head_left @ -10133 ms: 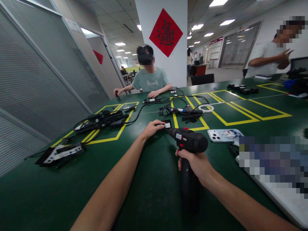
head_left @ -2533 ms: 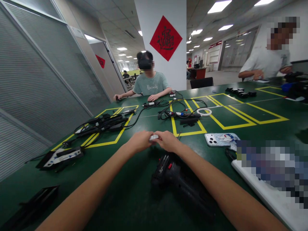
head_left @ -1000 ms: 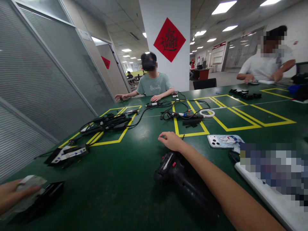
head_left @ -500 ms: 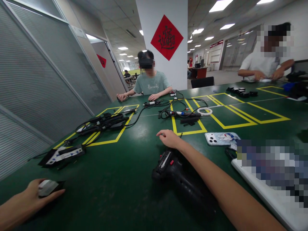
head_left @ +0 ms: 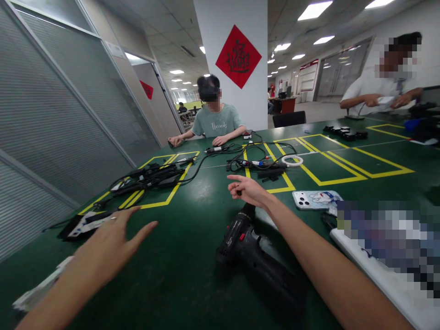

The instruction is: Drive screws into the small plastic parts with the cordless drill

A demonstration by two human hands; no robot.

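Note:
My left hand [head_left: 108, 245] reaches over the left side of the green table with its fingers spread and nothing in them. Partly hidden behind its forearm lies a crumpled white packet [head_left: 41, 286]. Just past the fingers is a black and white flat piece [head_left: 77, 227]. My right hand [head_left: 248, 189] has its index finger stretched out and the other fingers curled around a small dark thing [head_left: 239, 192] that I cannot make out. Below that hand a black cordless drill [head_left: 237, 240] with a red button lies on its side, its chuck by my wrist.
Black cables [head_left: 147, 176] lie heaped inside yellow tape at left. More cords and a white ring [head_left: 292, 160] lie ahead. A phone [head_left: 316, 200] and a white tray-like object [head_left: 364, 266] are at right. Two people sit across the table.
My left hand has let go of the whitish object and moved forward and right, opening. My right index finger has straightened, uncovering a small dark thing. The person at right has raised a white object.

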